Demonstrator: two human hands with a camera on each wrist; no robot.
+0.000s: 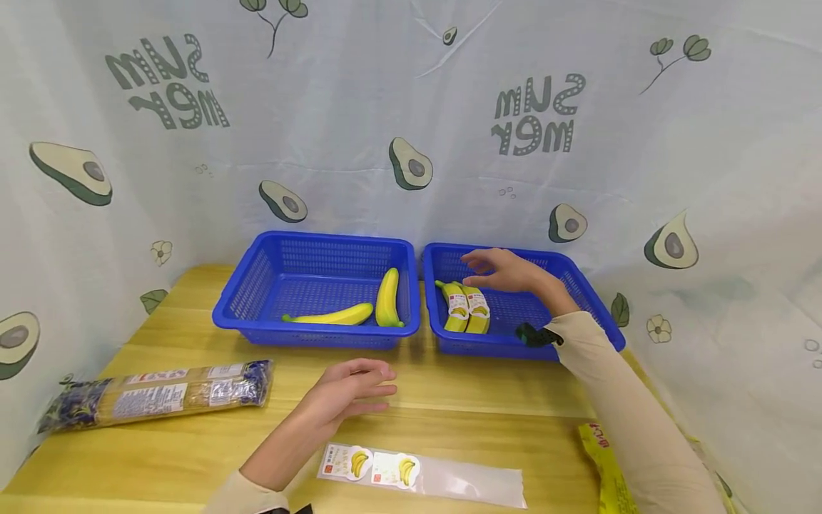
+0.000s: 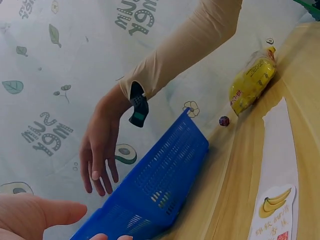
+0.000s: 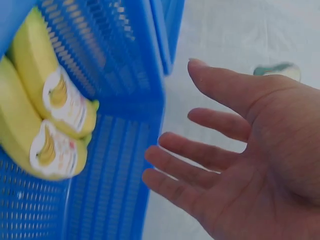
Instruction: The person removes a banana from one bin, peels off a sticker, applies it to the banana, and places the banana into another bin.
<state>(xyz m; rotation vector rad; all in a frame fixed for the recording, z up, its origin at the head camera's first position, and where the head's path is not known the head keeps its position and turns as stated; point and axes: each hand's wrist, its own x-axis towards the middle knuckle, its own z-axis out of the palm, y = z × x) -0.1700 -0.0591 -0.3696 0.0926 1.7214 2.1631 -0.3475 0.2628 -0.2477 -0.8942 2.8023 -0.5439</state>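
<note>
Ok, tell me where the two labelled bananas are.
Head view: the labelled bananas lie side by side in the right blue basket, under the right hand.

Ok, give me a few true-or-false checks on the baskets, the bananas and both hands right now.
1. The right hand grips a banana. False: its fingers are spread and hold nothing, above the right basket.
2. The two labelled bananas lie side by side in the right basket. True.
3. The left basket holds nothing. False: two unlabelled bananas lie in it.
4. The left hand is over the table in front of the baskets, fingers relaxed, holding nothing. True.
5. The sticker sheet lies inside the right basket. False: it lies on the table near the front edge, by the left forearm.
</note>
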